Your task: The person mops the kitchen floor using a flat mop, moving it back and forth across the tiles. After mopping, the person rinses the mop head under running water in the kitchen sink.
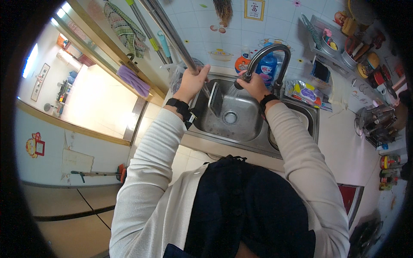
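Observation:
My left hand (pixel 192 80) grips a metal pole (pixel 171 34) that slants up and away to the upper left. Below that hand, a flat mop head (pixel 213 98) stands on edge inside the left basin of the stainless steel sink (pixel 243 124). My right hand (pixel 255 86) holds the spray head (pixel 239 83) of the gooseneck faucet (pixel 270 48). Water (pixel 233 93) sprays from it down and left toward the mop head. A round drain (pixel 230 117) shows at the bottom of the basin.
An orange bottle (pixel 242 62) and a blue bottle (pixel 267 66) stand behind the faucet. Plastic packs (pixel 305 93) lie on the counter to the right. A wall rack (pixel 338 54) carries utensils. A doorway with a purple towel (pixel 134 80) opens at left.

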Motion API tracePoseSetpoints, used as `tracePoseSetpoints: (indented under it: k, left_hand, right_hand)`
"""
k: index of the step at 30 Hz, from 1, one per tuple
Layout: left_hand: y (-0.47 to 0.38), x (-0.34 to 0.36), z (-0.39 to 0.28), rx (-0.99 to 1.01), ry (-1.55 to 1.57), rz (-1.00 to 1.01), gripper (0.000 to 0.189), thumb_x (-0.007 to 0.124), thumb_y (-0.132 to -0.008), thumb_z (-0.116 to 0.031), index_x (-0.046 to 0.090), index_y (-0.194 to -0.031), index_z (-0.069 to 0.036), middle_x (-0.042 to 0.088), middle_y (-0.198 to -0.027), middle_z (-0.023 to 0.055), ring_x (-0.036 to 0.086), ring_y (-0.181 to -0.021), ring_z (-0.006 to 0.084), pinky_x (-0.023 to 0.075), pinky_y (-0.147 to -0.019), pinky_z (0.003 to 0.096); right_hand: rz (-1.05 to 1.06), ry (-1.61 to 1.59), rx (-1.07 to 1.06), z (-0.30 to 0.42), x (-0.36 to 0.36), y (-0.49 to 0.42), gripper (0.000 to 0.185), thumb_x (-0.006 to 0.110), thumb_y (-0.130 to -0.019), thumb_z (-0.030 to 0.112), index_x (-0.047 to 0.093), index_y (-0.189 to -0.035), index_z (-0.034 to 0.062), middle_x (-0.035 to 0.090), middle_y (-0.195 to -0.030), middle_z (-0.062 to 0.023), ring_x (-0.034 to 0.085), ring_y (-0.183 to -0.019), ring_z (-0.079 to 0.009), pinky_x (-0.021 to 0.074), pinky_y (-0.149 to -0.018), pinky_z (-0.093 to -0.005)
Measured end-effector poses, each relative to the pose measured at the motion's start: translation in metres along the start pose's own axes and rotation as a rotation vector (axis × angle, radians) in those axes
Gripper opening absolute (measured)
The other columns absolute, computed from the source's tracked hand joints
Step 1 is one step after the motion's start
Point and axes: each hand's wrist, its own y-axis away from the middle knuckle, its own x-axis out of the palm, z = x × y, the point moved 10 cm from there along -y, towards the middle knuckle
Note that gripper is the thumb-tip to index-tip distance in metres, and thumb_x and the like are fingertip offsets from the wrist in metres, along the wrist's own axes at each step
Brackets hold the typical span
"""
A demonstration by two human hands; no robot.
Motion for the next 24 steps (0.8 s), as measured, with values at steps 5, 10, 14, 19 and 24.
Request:
tracePoseSetpoints:
  k: [5,10,14,19,24]
  left_hand:
    - [0.008,0.008,-0.005,-0.002,-0.042,0.019,0.041,0.062,-0.088,-0.037,0.064,-0.074,0.001,0.060,-0.062,0.0038,0.052,-0.058,0.0118,0.0415,-0.056,0.0282]
    - [0.001,0.005,-0.003,0.026,-0.077,0.008,0.042,0.061,-0.088,-0.037,0.065,-0.074,0.003,0.062,-0.061,0.0061,0.058,-0.058,0.0139,0.0449,-0.057,0.0294]
    - [-0.011,-0.017,-0.001,0.032,-0.077,-0.051,0.042,0.060,-0.088,-0.037,0.066,-0.078,0.003,0.064,-0.063,0.0075,0.060,-0.058,0.0150,0.0463,-0.058,0.0292]
    - [-0.011,-0.038,-0.008,0.048,-0.108,-0.113,0.041,0.062,-0.088,-0.035,0.067,-0.082,0.004,0.063,-0.064,0.0066,0.060,-0.058,0.0133,0.0470,-0.057,0.0296]
    - [-0.007,-0.031,-0.013,0.025,-0.062,-0.121,0.041,0.062,-0.088,-0.035,0.066,-0.081,0.005,0.063,-0.066,0.0071,0.060,-0.059,0.0126,0.0471,-0.056,0.0293]
  right_hand:
    - [0.044,-0.125,0.073,0.002,0.006,0.005,0.024,0.070,-0.080,0.018,0.062,-0.097,0.0027,0.065,-0.091,-0.0091,0.060,-0.086,-0.0181,0.0458,-0.079,-0.0309]
    - [0.069,-0.200,0.111,0.007,0.012,0.010,0.019,0.068,-0.082,0.014,0.063,-0.098,0.0042,0.064,-0.095,-0.0059,0.058,-0.090,-0.0151,0.0449,-0.083,-0.0293]
    - [0.078,-0.196,0.072,0.011,0.011,0.009,0.018,0.066,-0.084,0.012,0.064,-0.100,0.0046,0.064,-0.098,-0.0050,0.058,-0.093,-0.0151,0.0447,-0.086,-0.0307]
    - [0.189,-0.200,0.063,0.013,0.015,0.008,0.020,0.067,-0.083,0.017,0.063,-0.096,0.0026,0.064,-0.089,-0.0054,0.059,-0.086,-0.0159,0.0460,-0.080,-0.0314]
    - [0.310,-0.224,0.139,0.003,0.015,0.011,0.023,0.069,-0.082,0.019,0.063,-0.096,0.0026,0.064,-0.089,-0.0048,0.059,-0.085,-0.0149,0.0461,-0.079,-0.0315]
